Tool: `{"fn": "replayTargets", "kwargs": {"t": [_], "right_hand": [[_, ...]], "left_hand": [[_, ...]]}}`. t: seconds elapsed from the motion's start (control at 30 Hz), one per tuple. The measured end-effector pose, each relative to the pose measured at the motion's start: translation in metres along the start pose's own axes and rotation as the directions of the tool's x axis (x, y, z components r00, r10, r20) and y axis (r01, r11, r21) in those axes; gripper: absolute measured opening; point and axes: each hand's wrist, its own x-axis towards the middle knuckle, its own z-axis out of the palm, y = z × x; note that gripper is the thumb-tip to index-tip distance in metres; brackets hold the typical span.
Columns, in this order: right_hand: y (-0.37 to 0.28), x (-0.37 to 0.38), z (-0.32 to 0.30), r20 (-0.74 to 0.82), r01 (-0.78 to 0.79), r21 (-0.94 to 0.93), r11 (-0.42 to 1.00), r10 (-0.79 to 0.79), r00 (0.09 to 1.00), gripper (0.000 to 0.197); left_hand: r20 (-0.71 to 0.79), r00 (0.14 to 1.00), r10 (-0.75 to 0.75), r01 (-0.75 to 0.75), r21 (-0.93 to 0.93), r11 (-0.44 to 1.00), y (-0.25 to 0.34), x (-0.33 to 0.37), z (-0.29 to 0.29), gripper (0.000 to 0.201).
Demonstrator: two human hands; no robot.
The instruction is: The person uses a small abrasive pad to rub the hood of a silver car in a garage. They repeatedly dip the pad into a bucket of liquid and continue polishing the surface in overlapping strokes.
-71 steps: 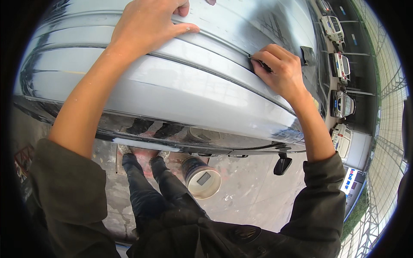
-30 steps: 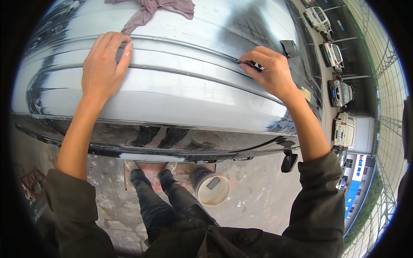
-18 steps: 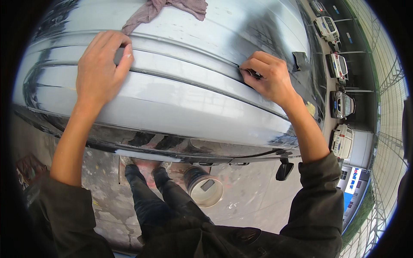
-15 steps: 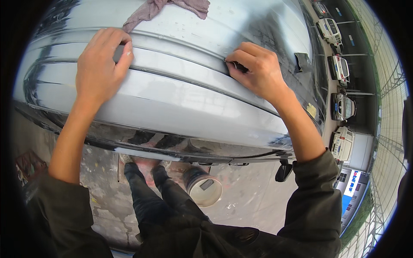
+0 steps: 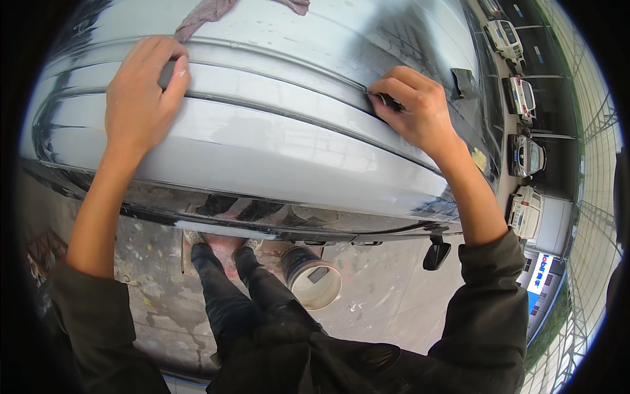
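A car roof (image 5: 289,141), patchy in grey primer with dark wet-looking areas, spreads beneath both hands. My right hand (image 5: 417,108) pinches a small dark piece of sandpaper (image 5: 392,102), mostly hidden by the fingers, at the roof groove (image 5: 315,71). Over on the left, my left hand (image 5: 141,98) rests on the roof ridges with fingers curled. A dark grey patch shows between its thumb and fingers; whether that is a held thing or shaded roof I cannot make out. Beyond this hand lies a mauve cloth (image 5: 207,16).
Another dark sheet (image 5: 464,83) lies right of my right hand, above a small yellowish scrap (image 5: 480,159). Below the car's side stands a bucket (image 5: 316,287) holding water and a dark block. A side mirror (image 5: 436,255) juts out near my right elbow. Parked cars (image 5: 524,157) line the right.
My right hand has slid rightward along the groove with the sandpaper. The left hand sits slightly further left and up in view, and the whole view has shifted a little.
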Motion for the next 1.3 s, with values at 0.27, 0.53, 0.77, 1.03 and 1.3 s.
{"fn": "replayTargets", "kwargs": {"t": [0.27,0.53,0.77,1.03,1.3], "right_hand": [[-0.023,0.05,0.02,-0.089,0.122,-0.045,0.991,-0.126,0.988,0.014],[0.022,-0.042,-0.017,0.075,-0.062,-0.038,0.997,0.065,0.995,0.016],[-0.029,0.058,0.029,-0.08,0.089,-0.09,0.992,-0.096,0.992,0.009],[0.008,-0.026,-0.002,-0.029,-0.031,-0.047,0.998,0.029,0.999,0.007],[-0.059,0.089,0.054,-0.093,-0.008,-0.115,0.993,-0.003,0.996,0.002]], "left_hand": [[0.03,1.0,0.002,-0.002,0.003,1.0,0.004,0.004,0.002,0.01],[0.052,0.998,-0.03,0.028,0.038,0.999,0.005,0.004,0.001,0.011],[0.081,0.997,-0.003,0.002,0.017,1.0,0.004,0.005,-0.002,0.012],[0.099,0.994,-0.048,0.042,0.061,0.997,0.003,0.004,-0.006,0.012],[0.124,0.992,-0.002,0.0,0.021,1.0,-0.004,0.005,-0.008,0.013]]}}
